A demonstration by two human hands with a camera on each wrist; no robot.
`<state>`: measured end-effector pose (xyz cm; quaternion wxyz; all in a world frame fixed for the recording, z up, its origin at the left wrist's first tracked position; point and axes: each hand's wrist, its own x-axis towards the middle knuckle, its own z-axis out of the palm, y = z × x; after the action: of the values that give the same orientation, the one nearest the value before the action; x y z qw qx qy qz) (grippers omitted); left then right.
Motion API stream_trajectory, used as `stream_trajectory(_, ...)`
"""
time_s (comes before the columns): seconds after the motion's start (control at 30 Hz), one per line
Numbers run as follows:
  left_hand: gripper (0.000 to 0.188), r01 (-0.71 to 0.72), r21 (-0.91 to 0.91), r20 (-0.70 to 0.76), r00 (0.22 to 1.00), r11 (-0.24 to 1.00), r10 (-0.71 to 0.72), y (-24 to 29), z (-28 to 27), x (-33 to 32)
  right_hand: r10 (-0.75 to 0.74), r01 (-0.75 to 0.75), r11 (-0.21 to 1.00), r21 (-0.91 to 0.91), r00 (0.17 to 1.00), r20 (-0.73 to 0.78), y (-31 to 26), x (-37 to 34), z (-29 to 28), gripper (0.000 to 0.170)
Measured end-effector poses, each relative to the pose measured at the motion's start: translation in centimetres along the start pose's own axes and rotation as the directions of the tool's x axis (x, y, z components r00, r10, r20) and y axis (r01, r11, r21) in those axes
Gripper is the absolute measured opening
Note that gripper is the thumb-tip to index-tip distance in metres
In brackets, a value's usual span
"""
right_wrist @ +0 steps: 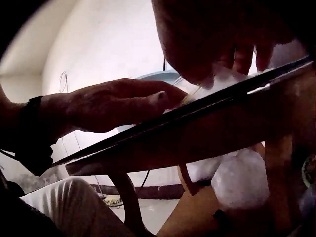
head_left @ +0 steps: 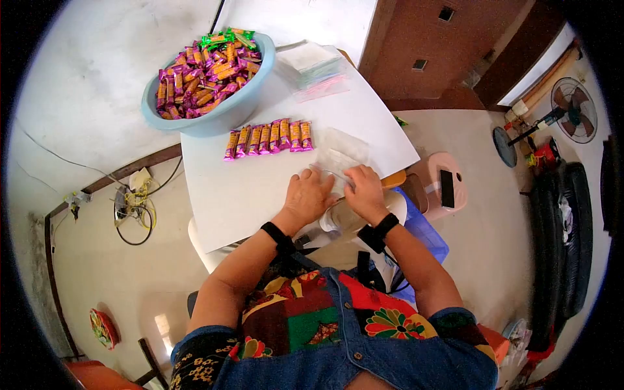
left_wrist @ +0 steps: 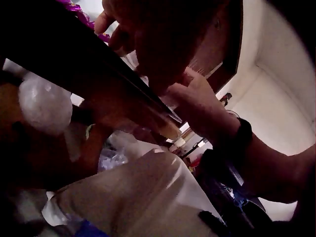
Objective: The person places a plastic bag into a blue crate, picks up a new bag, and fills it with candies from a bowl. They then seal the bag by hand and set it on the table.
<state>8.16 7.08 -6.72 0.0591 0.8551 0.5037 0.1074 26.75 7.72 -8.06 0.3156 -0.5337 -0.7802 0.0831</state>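
A clear plastic bag (head_left: 344, 148) lies flat near the table's right front edge. My right hand (head_left: 365, 190) pinches its near end, with fingers bent down onto the film. My left hand (head_left: 308, 196) rests on the tabletop just left of it, fingers extended and fingertips right at the bag's edge. In the right wrist view, the left hand (right_wrist: 118, 104) lies low along the table edge, and the right hand (right_wrist: 212, 39) comes down over the crumpled film (right_wrist: 224, 78). Beyond the hands, several purple-and-orange wrapped snack bars (head_left: 265, 138) stand side by side in a row.
A light-blue basin (head_left: 263, 75) heaped with wrapped bars (head_left: 201, 81), some green, stands at the back left of the white table (head_left: 227, 195). More flat plastic bags (head_left: 318, 71) lie at the back. Below the table edge hangs a bulging white plastic bag (right_wrist: 240, 178).
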Motion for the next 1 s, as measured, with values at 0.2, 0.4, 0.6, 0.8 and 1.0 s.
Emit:
stream_trajectory(0.2,0.023,-0.100,-0.196,-0.270,0.962,0.975,0.045,-2.5,-0.5,-0.9,-0.002,0.012,0.996,0.086,0.993,-0.122,1.4,-0.8,1.3,0.007)
stream_trajectory(0.4,0.013,0.267,-0.252,-0.623,0.691,0.930,-0.367,-12.9,-2.1,-0.5,0.014,0.019,0.986,0.166,0.980,-0.197,2.1,-1.0,2.6,0.007)
stream_trajectory(0.6,0.022,0.727,-0.173,-0.391,0.569,0.664,-0.724,-17.9,-1.9,-2.2,0.021,0.019,0.987,0.160,0.969,-0.248,2.1,-1.3,2.9,0.008)
stream_trajectory(0.8,0.022,0.611,-0.245,-0.374,0.657,0.753,-0.655,-17.6,-2.6,-3.8,0.001,0.033,0.982,0.184,0.984,-0.179,2.2,-1.6,2.1,0.009)
stream_trajectory(1.0,0.015,0.183,-0.472,-0.246,0.912,0.863,-0.328,-7.5,-4.2,-6.4,-0.026,0.058,0.984,0.168,0.982,-0.187,0.8,-1.4,1.5,0.006)
